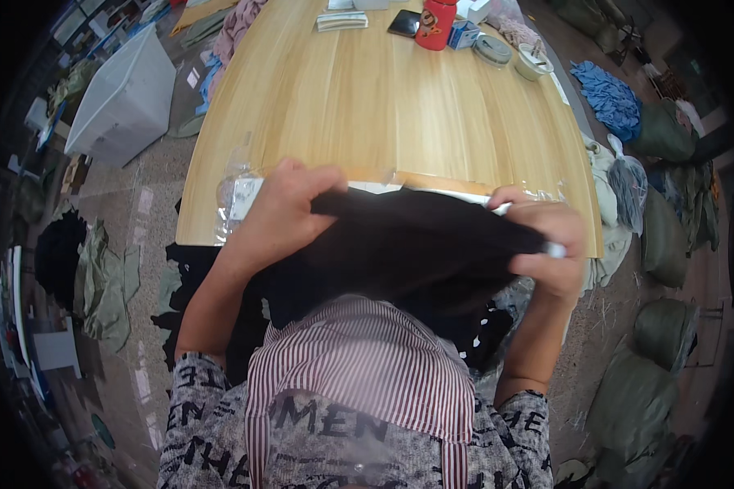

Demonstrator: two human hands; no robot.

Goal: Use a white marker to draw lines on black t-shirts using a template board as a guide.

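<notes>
A black piece of cloth (416, 236) is stretched between my two hands over the near edge of the table, slightly blurred. My left hand (289, 208) pinches its upper left corner, thumb and fingers closed. At the other end, my right hand (550, 240) grips the right side of the cloth. A small white thing (555, 250) shows at the fingers of that hand; I cannot make out what it is. Under the cloth, the table edge carries a white strip with clear tape (244, 196). More black fabric (196, 277) hangs below, in front of my striped apron.
On the wooden table (342, 106), the far end holds a red container (436, 24), a dark phone-like slab (404, 23), a stack of papers (342, 20), a tape roll (492, 50) and a cup (533, 62). A white bin (126, 98) stands left; fabric piles (611, 98) lie right.
</notes>
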